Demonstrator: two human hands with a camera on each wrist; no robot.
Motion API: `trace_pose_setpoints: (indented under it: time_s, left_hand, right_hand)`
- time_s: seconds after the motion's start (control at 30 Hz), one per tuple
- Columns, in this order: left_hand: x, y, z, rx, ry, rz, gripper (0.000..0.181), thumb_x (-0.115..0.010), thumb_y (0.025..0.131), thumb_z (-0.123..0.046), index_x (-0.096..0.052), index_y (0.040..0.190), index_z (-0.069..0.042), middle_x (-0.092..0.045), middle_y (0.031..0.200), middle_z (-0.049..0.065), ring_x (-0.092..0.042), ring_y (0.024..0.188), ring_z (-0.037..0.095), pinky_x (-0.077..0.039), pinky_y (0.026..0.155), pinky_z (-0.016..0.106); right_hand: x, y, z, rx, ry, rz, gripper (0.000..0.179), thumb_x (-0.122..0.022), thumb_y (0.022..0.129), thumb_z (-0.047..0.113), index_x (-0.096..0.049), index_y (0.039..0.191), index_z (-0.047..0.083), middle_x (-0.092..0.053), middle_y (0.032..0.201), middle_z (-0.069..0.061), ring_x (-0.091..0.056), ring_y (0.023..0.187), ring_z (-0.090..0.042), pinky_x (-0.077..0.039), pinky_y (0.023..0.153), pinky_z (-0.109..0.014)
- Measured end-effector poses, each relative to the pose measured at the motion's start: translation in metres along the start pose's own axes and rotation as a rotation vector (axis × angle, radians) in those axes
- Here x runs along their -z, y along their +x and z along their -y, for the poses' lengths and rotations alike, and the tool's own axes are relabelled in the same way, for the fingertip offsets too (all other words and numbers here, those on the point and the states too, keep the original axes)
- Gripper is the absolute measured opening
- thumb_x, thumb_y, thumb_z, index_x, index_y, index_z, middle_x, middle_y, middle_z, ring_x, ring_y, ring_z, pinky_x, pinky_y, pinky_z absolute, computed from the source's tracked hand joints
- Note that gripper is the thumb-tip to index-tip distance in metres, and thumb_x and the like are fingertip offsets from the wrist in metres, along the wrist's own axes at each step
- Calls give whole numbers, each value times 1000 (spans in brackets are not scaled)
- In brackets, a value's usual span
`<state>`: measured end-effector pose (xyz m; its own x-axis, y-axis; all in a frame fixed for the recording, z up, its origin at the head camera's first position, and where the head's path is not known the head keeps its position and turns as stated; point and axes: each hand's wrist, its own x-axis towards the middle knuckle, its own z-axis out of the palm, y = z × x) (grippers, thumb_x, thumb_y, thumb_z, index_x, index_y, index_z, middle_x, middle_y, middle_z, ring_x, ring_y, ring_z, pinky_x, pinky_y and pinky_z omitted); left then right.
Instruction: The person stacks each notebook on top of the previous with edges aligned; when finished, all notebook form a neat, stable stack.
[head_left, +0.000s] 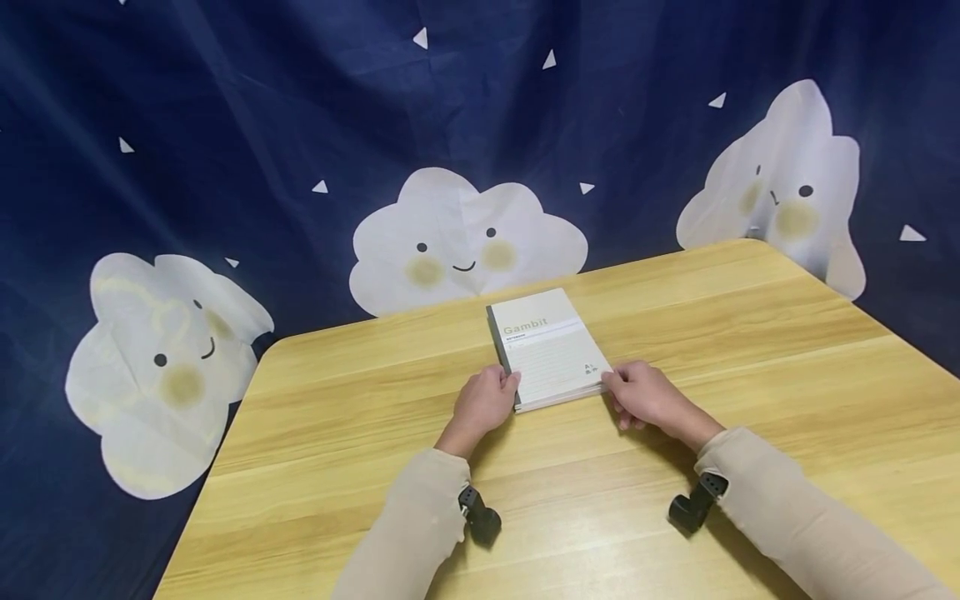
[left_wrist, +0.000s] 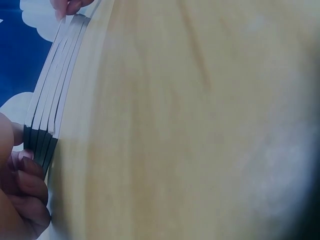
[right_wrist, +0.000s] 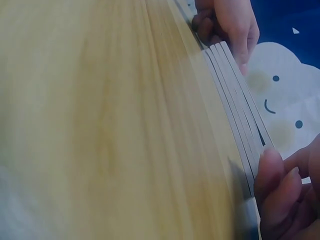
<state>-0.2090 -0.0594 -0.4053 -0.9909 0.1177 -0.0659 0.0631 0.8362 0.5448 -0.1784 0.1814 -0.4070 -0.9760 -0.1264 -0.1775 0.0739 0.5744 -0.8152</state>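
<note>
A small stack of notebooks (head_left: 551, 354) lies on the table, the top one with a white cover lettered "Gambit" and a dark spine along its left side. My left hand (head_left: 486, 398) grips the stack at the near left corner, thumb on the cover's edge. At the near right corner my right hand (head_left: 641, 392) holds the stack, its thumb on top. From the left wrist, the dark spines (left_wrist: 40, 142) show between the thumb and curled fingers. Seen from the right wrist, the page edges (right_wrist: 235, 110) lie in slightly uneven layers, with my right fingertips (right_wrist: 272, 165) against them.
The wooden table (head_left: 337, 467) spreads around the stack, its back edge just beyond the notebooks. Behind hangs a dark blue curtain (head_left: 247, 100) with white clouds. Black wrist cameras (head_left: 480, 517) are strapped at both sleeves, low over the tabletop.
</note>
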Motion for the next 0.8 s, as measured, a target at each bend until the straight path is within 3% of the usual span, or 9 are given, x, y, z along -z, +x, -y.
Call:
trace_pose_setpoints:
  time_s: [0.6, 0.73, 0.8]
  left_hand:
    - [0, 0, 1, 15, 1, 7, 38, -47, 97, -39, -47, 70, -13, -41, 60, 1, -43, 53, 17, -31, 48, 29]
    - [4, -1, 5, -18, -21, -13, 37, -49, 96, -39, -49, 69, -12, -43, 60, 0, -43, 53, 16, -32, 48, 28]
    - [10, -3, 11, -35, -4, -44, 36, -51, 95, -39, -51, 71, -12, -47, 61, 0, -46, 55, 17, -34, 50, 29]
  right_hand:
    - [6, 0, -1, 10, -54, 12, 35, -42, 97, 22, -55, 72, 1, -53, 55, -4, -56, 44, -17, -45, 42, -29]
    - [14, -1, -3, 93, -115, -53, 32, -46, 96, 22, -58, 75, 3, -55, 54, -5, -53, 44, -16, -42, 41, -29]
    - [20, -1, -5, 158, -153, -116, 28, -47, 96, 21, -61, 81, 2, -62, 63, -7, -53, 48, -15, -43, 46, -29]
